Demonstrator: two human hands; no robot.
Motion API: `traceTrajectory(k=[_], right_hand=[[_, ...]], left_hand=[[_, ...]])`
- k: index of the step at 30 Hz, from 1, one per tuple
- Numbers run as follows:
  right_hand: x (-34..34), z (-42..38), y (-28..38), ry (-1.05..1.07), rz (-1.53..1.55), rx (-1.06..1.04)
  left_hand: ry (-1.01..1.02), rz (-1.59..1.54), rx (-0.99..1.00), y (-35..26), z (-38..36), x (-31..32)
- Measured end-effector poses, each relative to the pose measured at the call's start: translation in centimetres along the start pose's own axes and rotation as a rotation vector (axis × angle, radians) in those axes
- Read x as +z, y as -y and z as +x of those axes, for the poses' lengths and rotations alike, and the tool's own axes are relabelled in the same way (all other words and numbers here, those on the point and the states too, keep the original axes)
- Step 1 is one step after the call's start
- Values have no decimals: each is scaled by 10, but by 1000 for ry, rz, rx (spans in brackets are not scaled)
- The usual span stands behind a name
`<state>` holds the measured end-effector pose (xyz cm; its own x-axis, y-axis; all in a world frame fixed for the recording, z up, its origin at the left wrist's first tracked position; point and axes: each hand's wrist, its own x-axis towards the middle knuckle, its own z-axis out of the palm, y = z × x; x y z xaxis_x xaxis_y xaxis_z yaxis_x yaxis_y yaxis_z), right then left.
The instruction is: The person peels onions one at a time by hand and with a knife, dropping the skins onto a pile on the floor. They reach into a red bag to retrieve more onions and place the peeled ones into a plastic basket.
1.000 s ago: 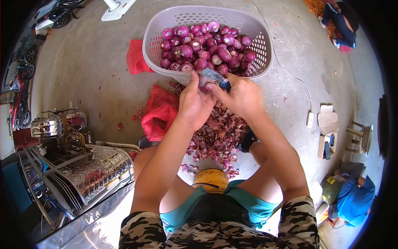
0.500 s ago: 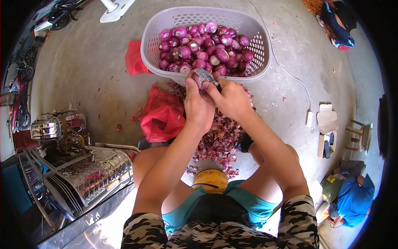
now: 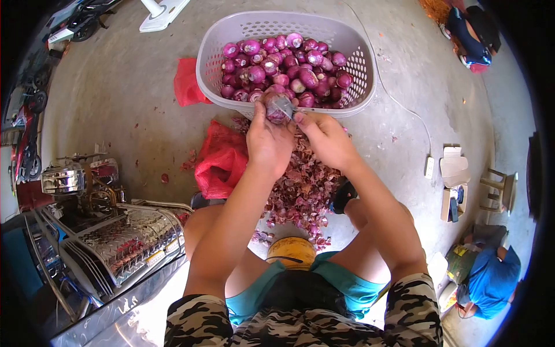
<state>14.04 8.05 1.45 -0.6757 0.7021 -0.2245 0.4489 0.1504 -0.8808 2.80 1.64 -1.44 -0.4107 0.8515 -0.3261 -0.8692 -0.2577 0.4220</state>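
Observation:
My left hand [image 3: 270, 141] is closed around a red onion [image 3: 278, 114] just in front of the basket's near rim. A knife's grey blade [image 3: 285, 106] lies against the onion's right side. Its handle is mostly hidden in my right hand [image 3: 326, 137], which is closed around it. Beyond both hands stands a grey plastic basket [image 3: 217, 34] holding many purple-red onions [image 3: 308, 77]. Below my hands, a heap of dry onion skins [image 3: 300, 188] covers the floor between my feet.
Red mesh bags [image 3: 222, 162] lie left of the skins and beside the basket. A chrome motorbike sidecar [image 3: 127, 243] stands at left. A cable with a power strip [image 3: 429, 168], an open carton [image 3: 455, 173] and a wooden stool [image 3: 497, 191] are at right. Two other people sit at the right edge.
Both hands have come slightly nearer to me. My right hand has shifted away from my left, and more of the onion and blade now shows.

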Motion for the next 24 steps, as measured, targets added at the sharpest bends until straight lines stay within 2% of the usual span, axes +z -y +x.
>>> traceTrajectory(k=[2,4,5,8,12,18,21,24], right_hand=[[-7,-5,-3,-41,-73,-31],[-13,-6,-13,-134,-256,-67],[-13,-4,-23,-195,-247,-84],[-27,-11,-6,-116,-339,-55],[-29,-14,-10,-189,-302,-106],[-26,-12,-10,-227,-323,-145],[-24,-11,-10,-221,-299,-132],[-23,-9,-12,-231,-247,-138]], left_hand=[[29,-52,-13,-7,4,-2],[95,17,19,-14,4,-2],[101,71,38,-17,3,0],[94,113,74,-22,0,6],[156,0,-15,-31,5,0],[165,10,6,-29,7,-4],[221,243,95,-30,5,-1],[241,624,269,-30,2,5]])
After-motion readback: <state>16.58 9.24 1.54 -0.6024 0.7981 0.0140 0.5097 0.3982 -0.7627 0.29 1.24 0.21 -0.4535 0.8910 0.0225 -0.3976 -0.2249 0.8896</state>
